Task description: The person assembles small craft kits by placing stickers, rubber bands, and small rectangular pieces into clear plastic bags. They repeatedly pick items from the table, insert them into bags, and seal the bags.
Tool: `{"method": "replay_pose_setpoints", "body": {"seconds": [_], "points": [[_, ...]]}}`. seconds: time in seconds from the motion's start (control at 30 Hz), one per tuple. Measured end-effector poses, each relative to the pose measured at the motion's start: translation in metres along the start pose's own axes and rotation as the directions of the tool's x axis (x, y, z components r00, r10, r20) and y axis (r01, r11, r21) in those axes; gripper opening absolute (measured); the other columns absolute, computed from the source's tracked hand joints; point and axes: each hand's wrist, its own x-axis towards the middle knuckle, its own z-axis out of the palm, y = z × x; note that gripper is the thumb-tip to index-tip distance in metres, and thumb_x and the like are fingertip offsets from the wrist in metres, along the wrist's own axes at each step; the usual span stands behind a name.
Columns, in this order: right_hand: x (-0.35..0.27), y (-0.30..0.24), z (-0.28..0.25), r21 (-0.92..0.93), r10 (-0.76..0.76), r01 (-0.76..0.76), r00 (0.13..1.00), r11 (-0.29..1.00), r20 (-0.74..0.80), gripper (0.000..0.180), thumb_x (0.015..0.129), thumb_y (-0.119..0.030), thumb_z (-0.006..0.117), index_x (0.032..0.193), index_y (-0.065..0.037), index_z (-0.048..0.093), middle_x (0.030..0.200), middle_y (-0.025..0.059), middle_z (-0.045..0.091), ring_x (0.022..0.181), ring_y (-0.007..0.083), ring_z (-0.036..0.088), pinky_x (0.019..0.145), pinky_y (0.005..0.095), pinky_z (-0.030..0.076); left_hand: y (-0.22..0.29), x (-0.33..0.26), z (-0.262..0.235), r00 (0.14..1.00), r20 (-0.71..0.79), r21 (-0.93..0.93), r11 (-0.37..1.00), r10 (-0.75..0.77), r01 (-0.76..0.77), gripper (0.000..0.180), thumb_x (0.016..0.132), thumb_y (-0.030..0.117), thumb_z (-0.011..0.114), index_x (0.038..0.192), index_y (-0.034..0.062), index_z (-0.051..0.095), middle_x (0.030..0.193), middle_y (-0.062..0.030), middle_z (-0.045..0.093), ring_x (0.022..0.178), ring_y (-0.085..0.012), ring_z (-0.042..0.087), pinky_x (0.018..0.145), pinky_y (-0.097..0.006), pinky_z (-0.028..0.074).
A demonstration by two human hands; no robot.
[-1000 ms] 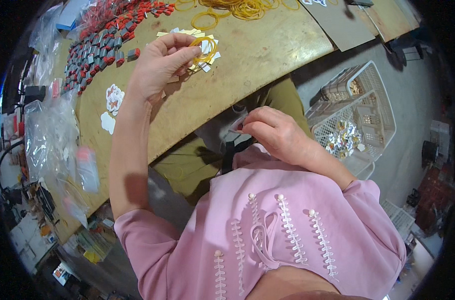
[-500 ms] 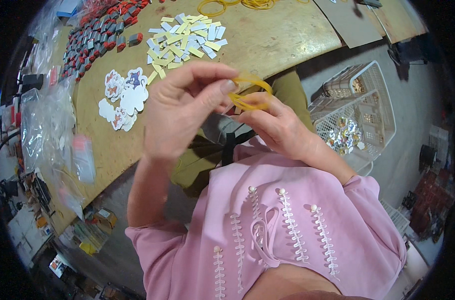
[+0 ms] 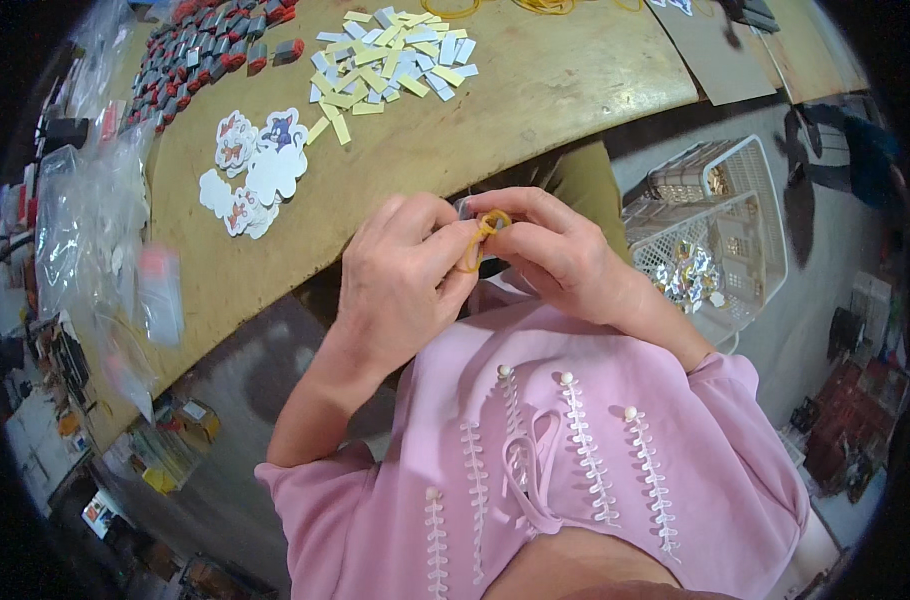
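Note:
My left hand (image 3: pixel 400 275) and my right hand (image 3: pixel 555 250) meet just below the near edge of the wooden table (image 3: pixel 535 90). Between their fingertips they pinch a yellow rubber band (image 3: pixel 480 235), twisted around a small bundle that the fingers mostly hide. A heap of small yellow and white paper strips (image 3: pixel 390 65) lies on the table above the hands. Cloud-shaped cartoon stickers (image 3: pixel 250 170) lie to the left of that heap.
Red and grey small pieces (image 3: pixel 215 50) are spread at the table's far left. Clear plastic bags (image 3: pixel 100 240) cover the left end. More yellow rubber bands (image 3: pixel 535 6) lie at the far edge. A white wire basket (image 3: pixel 715 235) with shiny packets stands at my right.
My left hand came back from the table with a yellow rubber band and joined the right hand. The loop, wide open half a second ago, is now twisted tight between both hands.

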Motion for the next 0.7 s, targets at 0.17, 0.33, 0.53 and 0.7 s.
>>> {"method": "replay_pose_setpoints", "body": {"seconds": [0.17, 0.33, 0.53, 0.7], "points": [[-0.003, 0.002, 0.006, 0.04, -0.021, 0.017, 0.995, 0.999, 0.099, 0.027, 0.086, 0.004, 0.074, 0.112, 0.0, 0.07, 0.131, 0.0191, 0.066, 0.116, 0.0364, 0.069, 0.096, 0.0406, 0.06, -0.001, -0.005, -0.021, 0.857, 0.49, 0.1, 0.987, -0.158, 0.125, 0.023, 0.086, 0.019, 0.077, 0.107, 0.0091, 0.075, 0.088, -0.0105, 0.074, 0.081, -0.0336, 0.074, 0.071, -0.046, 0.058], [-0.002, -0.008, 0.015, 0.1, -0.059, 0.036, 0.97, 0.994, 0.235, 0.029, 0.081, 0.002, 0.075, 0.109, 0.001, 0.068, 0.13, 0.0192, 0.066, 0.116, 0.0368, 0.069, 0.095, 0.0415, 0.06, -0.004, -0.002, -0.007, 0.571, 0.766, 0.365, 0.931, -0.296, -0.007, 0.025, 0.088, 0.032, 0.074, 0.098, 0.009, 0.075, 0.085, -0.0135, 0.077, 0.081, -0.0348, 0.076, 0.072, -0.05, 0.059], [-0.003, 0.003, 0.014, 0.068, -0.056, 0.047, 0.99, 0.997, 0.128, 0.027, 0.086, 0.003, 0.075, 0.111, 0.003, 0.066, 0.13, 0.02, 0.066, 0.112, 0.0349, 0.071, 0.09, 0.0389, 0.063, -0.005, -0.009, -0.042, 0.803, 0.576, 0.071, 0.988, -0.153, 0.138, 0.033, 0.086, 0.022, 0.081, 0.117, 0.011, 0.073, 0.081, -0.0113, 0.075, 0.073, -0.032, 0.075, 0.065, -0.044, 0.056], [0.005, -0.004, 0.005, 0.021, -0.036, 0.033, 0.99, 0.999, 0.139, 0.022, 0.087, 0.012, 0.074, 0.105, 0.004, 0.066, 0.13, 0.0205, 0.066, 0.113, 0.0317, 0.071, 0.091, 0.0376, 0.063, 0.006, -0.019, -0.051, 0.901, 0.315, -0.216, 0.902, -0.298, 0.373, 0.053, 0.076, 0.003, 0.089, 0.127, 0.0105, 0.075, 0.074, -0.0019, 0.066, 0.053, -0.0064, 0.053, 0.05, -0.025, 0.043]]}}
